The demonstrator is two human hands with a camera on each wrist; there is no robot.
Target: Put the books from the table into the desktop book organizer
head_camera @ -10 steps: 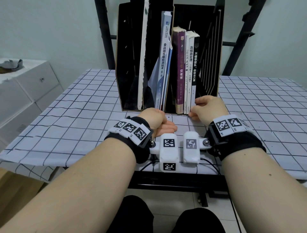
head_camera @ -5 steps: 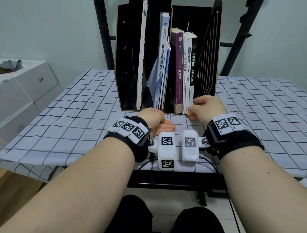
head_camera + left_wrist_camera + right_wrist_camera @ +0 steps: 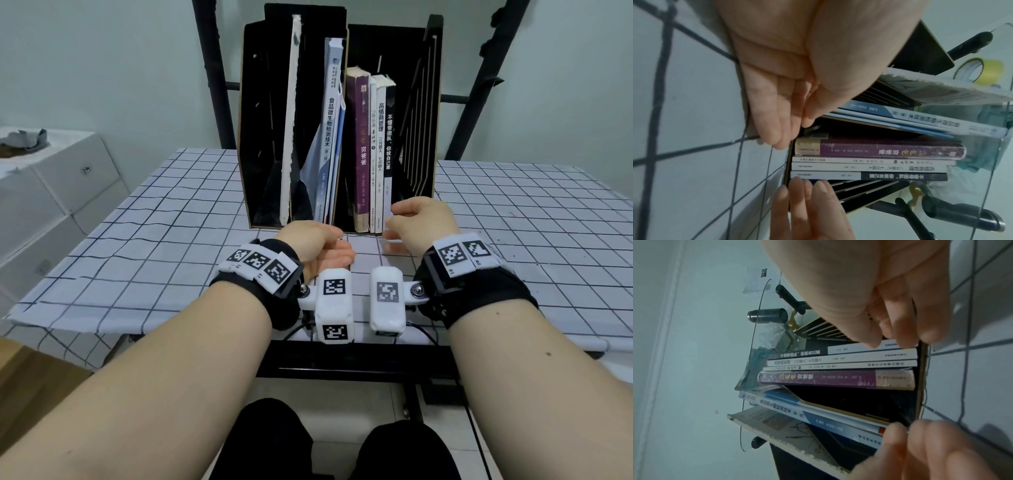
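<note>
A black two-bay book organizer [image 3: 260,137] stands on the checked table. Its left bay holds a thin white booklet [image 3: 289,137] and a blue-and-white textbook [image 3: 330,137], both leaning. The right bay holds a purple book [image 3: 361,147], two white books and a black-spined book [image 3: 388,137], all upright. My left hand [image 3: 342,246] lies on the cloth just before the organizer with fingers straight [image 3: 774,123], holding nothing. My right hand [image 3: 400,222] touches the foot of the black-spined book [image 3: 855,347] with its fingertips [image 3: 906,339].
White boxes [image 3: 51,192] stand off the table's left side. A black metal frame [image 3: 212,68] rises behind the organizer. The left wrist view shows a glass shelf with a yellow tape roll [image 3: 982,71] above. The checked cloth [image 3: 154,240] spreads left and right; its front edge is under my wrists.
Both hands stay almost where they were in front of the organizer. Only the head view shifts slightly.
</note>
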